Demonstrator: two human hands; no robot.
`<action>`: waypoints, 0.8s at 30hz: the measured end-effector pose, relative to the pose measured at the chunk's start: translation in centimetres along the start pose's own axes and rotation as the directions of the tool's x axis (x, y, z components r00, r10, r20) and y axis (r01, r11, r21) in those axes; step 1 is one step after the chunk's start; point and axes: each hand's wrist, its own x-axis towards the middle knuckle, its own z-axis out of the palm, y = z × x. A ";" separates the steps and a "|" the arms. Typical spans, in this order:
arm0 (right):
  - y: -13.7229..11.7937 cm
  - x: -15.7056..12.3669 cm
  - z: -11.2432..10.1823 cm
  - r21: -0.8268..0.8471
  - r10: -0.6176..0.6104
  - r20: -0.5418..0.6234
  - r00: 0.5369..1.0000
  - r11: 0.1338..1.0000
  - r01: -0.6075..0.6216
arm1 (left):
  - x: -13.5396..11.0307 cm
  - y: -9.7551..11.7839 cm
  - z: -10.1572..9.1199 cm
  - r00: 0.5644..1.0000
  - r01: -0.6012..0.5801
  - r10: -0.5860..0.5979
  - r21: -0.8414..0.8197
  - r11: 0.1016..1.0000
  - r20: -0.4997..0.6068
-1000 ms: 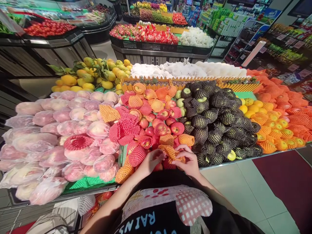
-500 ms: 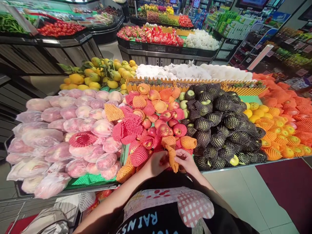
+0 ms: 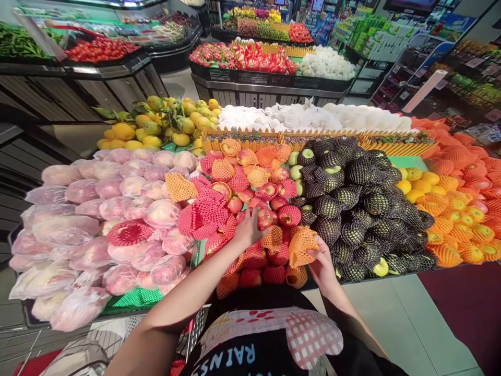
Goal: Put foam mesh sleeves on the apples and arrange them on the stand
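My left hand is over the middle of the apple pile, its fingers and thumb curled around the side of a bare red apple. Between the fingers and thumb of my right hand is an orange foam net sleeve, puffed open and held above the pile's front right. Bare red apples and others in pink or orange foam nets lie around both hands. A heap of empty pink foam nets rests left of my left hand.
Bagged pinkish fruit fills the left side. Green fruit in black nets is piled on the right, with orange-netted fruit beyond. A low yellow fence runs behind the apples. Part of a wire cart shows at lower left.
My hands have separated. The left moved forward from the orange net to an apple in the pile; the right moved right, keeping the orange net, which is now spread wider.
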 end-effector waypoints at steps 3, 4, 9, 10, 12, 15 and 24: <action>0.4 0.4 0.0 0.005 0.013 -0.025 1.000 1.000 -0.013 | 1.6 1.0 -0.3 0.996 0.088 -0.090 0.053 0.995 0.029; 0.6 0.5 -0.1 -0.002 0.019 -0.029 0.999 1.000 -0.019 | 2.0 1.3 -0.5 0.994 0.103 -0.105 0.063 0.993 0.033; 0.7 1.1 -0.4 -0.022 0.001 -0.047 0.999 1.000 -0.002 | 4.3 1.9 -2.5 0.993 0.035 -0.043 0.067 0.997 0.114; 0.6 1.1 -0.4 0.004 0.001 -0.059 0.998 1.000 -0.001 | 4.9 1.8 -3.2 0.990 0.013 -0.020 0.046 0.999 0.137; 0.2 1.2 -0.5 0.082 0.025 -0.090 0.996 0.996 -0.017 | 6.4 1.6 -4.8 0.985 -0.016 0.027 -0.064 0.998 0.168; -0.3 1.1 -0.6 0.174 0.078 -0.125 0.989 0.983 -0.056 | 8.9 1.2 -8.0 0.993 -0.072 0.097 -0.314 0.947 0.064; 1.0 0.9 0.4 0.162 0.127 -0.050 0.991 0.980 -0.117 | 14.6 -0.9 -12.1 0.948 -0.120 0.201 0.303 0.945 -0.249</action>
